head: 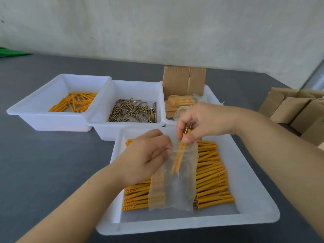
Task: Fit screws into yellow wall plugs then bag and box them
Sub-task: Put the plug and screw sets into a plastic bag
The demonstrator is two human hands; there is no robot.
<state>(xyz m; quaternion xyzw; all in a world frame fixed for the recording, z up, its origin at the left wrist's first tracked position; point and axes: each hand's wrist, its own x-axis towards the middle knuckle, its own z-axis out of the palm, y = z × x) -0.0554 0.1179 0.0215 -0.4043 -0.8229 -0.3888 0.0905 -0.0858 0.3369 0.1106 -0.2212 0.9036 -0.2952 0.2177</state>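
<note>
Pinched between the thumb and fingers of the right hand (196, 123) are a few yellow plugs with screws (180, 151), held near their top ends where the metal screw heads stick out. This small bundle hangs nearly upright, its long axis running top to bottom with a slight lean to the left, tips pointing down into the open mouth of a clear plastic bag (175, 181). The lower halves of the plugs show through the plastic. The left hand (145, 156) pinches the bag's upper left edge with curled fingers and holds the mouth open. The bag hangs above the nearest white tray (254, 199).

That tray holds rows of assembled plugs (212, 179) lying flat, long axes running left to right, stacked from the far side toward the near side on both sides of the bag.

Behind it stand three more white trays, side by side. The left tray (35, 106) holds a loose heap of bare yellow plugs (75, 102) pointing many ways. The middle tray (135, 86) holds a tangle of brass-coloured screws (133, 112). The right tray (209, 95) holds filled bags (178, 102) and an upright open cardboard box (184, 79).

More flat cardboard boxes (298, 109) lie at the right on the dark grey table (43, 163). A pale wall (157, 27) rises behind.
</note>
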